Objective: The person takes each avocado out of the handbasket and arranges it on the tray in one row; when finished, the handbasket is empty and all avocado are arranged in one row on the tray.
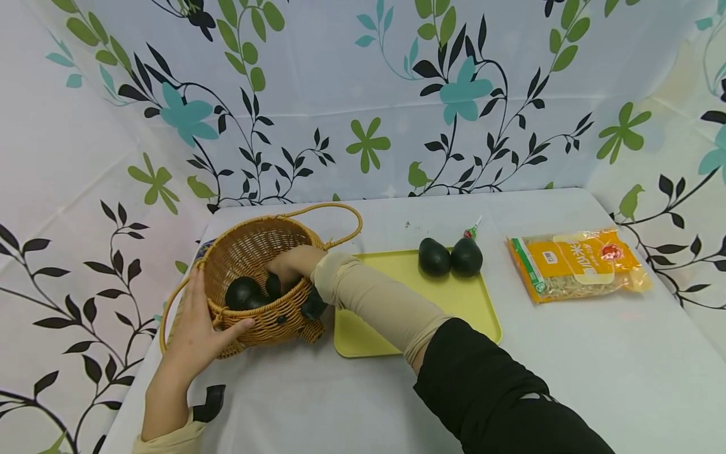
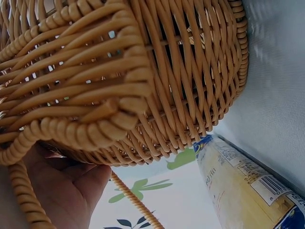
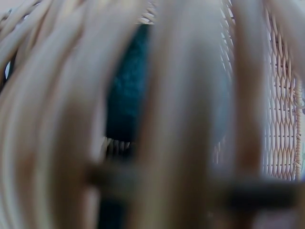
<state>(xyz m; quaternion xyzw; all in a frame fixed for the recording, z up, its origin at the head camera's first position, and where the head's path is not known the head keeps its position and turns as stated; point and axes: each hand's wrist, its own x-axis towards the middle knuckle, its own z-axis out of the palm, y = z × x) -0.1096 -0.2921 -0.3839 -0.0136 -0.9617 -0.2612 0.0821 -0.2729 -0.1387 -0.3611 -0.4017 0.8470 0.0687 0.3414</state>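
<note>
A brown wicker basket (image 1: 295, 309) tilts toward me at the left of the table. My left hand (image 1: 195, 325) grips its left side, thumb across the front and fingers up along the wall; the left wrist view has part of this hand (image 2: 71, 186) under the weave. My right hand (image 1: 292, 261) reaches inside over the rim and holds a dark avocado (image 1: 273, 287), fingertips mostly hidden. Another avocado (image 1: 244, 294) lies to its left in the basket. Through blurred wicker, the right wrist view shows a dark avocado (image 3: 126, 90).
Right of the basket lies a yellow tray (image 1: 365, 321), with two avocados (image 1: 434, 257) at its back right corner. A lollipop (image 1: 471, 232) is behind them. Farther right is an orange-and-clear food packet (image 1: 581, 265). A clear-and-blue packet (image 2: 238, 176) lies behind the basket.
</note>
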